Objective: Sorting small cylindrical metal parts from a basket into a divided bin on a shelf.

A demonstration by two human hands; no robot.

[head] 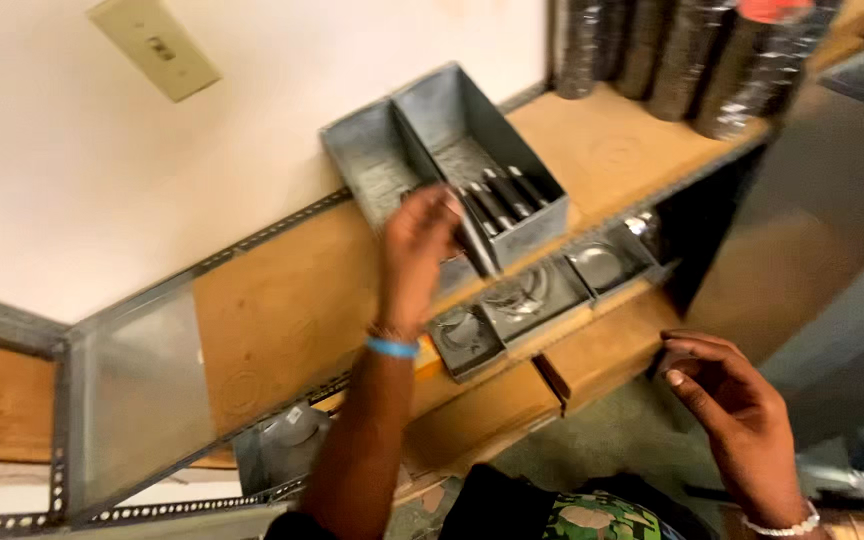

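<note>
Galvanised metal bin (492,150) sits on the far wooden shelf (282,300), where the left hand (417,255) pinches a dark tool handle (472,235), apparently mid-lift, needing a clean pull; the right hand (727,405) hovers loosely curled, empty.

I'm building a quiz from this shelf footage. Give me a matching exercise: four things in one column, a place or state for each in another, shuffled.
1. left hand
2. right hand
3. metal bin
4. light switch

A. on the pale wall
B. on the wooden shelf, dark-handled tools inside
C. reaching into the bin, blue wristband on that arm
D. empty, fingers curled, by the lower shelf's edge

Pairs: 1-C, 2-D, 3-B, 4-A
</note>
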